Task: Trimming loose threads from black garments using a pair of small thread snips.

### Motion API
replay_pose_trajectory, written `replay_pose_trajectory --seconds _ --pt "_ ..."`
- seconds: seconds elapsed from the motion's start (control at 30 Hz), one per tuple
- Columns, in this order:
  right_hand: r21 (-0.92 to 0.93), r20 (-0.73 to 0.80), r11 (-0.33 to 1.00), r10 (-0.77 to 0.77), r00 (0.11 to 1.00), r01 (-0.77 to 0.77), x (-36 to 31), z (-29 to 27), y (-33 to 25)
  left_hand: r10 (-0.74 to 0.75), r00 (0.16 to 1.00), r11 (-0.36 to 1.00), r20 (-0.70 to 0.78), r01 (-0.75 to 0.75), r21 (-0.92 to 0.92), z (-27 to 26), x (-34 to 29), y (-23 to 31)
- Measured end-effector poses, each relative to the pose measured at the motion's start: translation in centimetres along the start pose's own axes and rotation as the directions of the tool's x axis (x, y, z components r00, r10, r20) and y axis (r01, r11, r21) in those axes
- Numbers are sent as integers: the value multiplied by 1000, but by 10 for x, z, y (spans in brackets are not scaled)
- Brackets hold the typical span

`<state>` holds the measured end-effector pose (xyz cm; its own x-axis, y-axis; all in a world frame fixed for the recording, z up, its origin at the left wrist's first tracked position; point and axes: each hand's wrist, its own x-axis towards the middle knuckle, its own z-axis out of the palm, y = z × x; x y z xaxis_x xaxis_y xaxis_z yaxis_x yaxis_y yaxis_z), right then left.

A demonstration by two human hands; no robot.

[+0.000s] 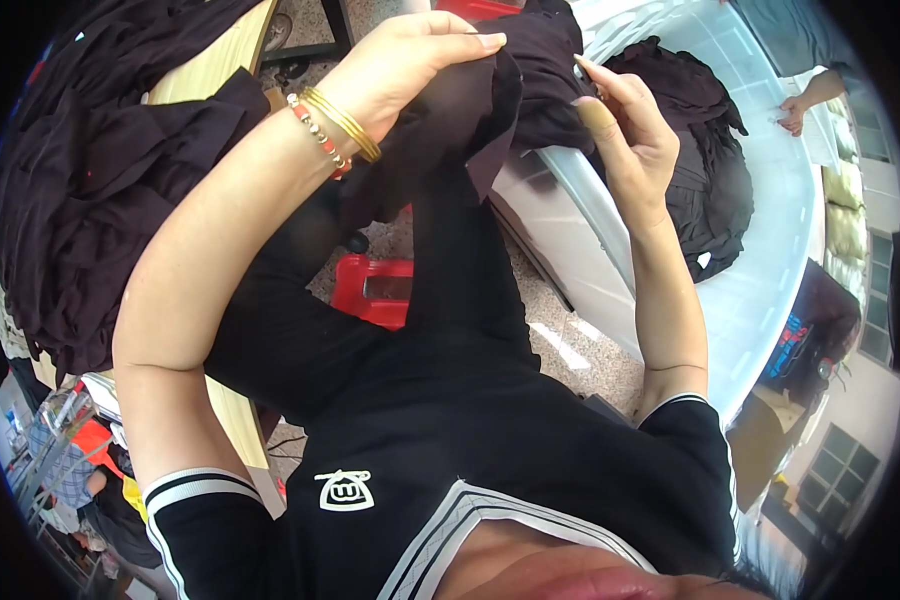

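Note:
A dark purplish-black cloth (470,120) hangs over my knees at the top middle. My left hand (410,65), with gold bangles and a beaded bracelet at its wrist, is closed on the cloth's upper edge, the thumb lying on top. Just right of the cloth, my right hand (632,130) is raised with thumb and forefinger tips apart, and I see nothing between them. The thumb has a yellowish covering or stain at its tip. Part of the cloth runs past the right hand's fingertips to the rim of a pale blue plastic tub (775,250).
A crumpled dark cloth heap (705,170) lies in the tub. To the left, a large dark fabric pile (100,210) covers a wooden table (235,415). A red plastic stool (355,290) stands on the speckled floor. Another person's hand (795,115) shows beyond the tub.

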<state>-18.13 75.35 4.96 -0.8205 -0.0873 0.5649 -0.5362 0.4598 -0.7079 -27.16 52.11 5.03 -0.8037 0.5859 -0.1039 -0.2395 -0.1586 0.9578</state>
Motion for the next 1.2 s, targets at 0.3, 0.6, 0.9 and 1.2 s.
replay_pose_trajectory --seconds 0.3,0.6,0.9,1.2 --pt "28 179 846 520 835 -533 -7 34 -22 -88 994 982 -61 77 -171 15 -7 14" --pt "673 257 503 530 809 -543 9 -26 -6 228 920 965 318 -171 -198 3 -13 32" --pt "521 463 494 522 717 -696 -2 -30 24 -78 981 986 179 49 161 29 -21 13" --pt "351 333 748 463 822 -563 6 -16 0 -127 987 990 95 121 67 28 -19 9"
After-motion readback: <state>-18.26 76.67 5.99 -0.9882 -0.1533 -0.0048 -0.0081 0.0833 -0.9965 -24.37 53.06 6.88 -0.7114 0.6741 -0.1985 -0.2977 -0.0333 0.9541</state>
